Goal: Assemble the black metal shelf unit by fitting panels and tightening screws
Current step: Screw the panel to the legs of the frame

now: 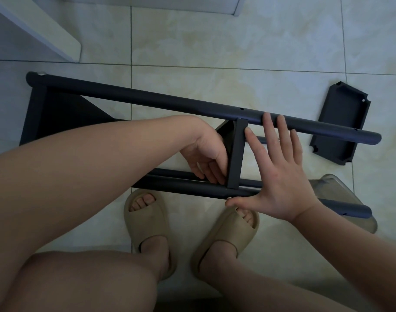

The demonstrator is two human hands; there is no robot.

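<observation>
On the floor, my left hand [206, 158] grips the panel [235, 154] between the tubes [147, 100]; my open right hand [276, 174] should steady them while it seats squarely.

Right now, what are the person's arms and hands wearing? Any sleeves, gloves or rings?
Nothing that shows. The left hand and right hand are bare, with no gloves, and both forearms are bare too, with no sleeves or watch. I cannot make out a ring for sure.

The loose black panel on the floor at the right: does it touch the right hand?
Apart. The head view shows the loose panel lying on the tiles beyond the far tube, with bare tile plainly visible between it and the spread right hand.
</observation>
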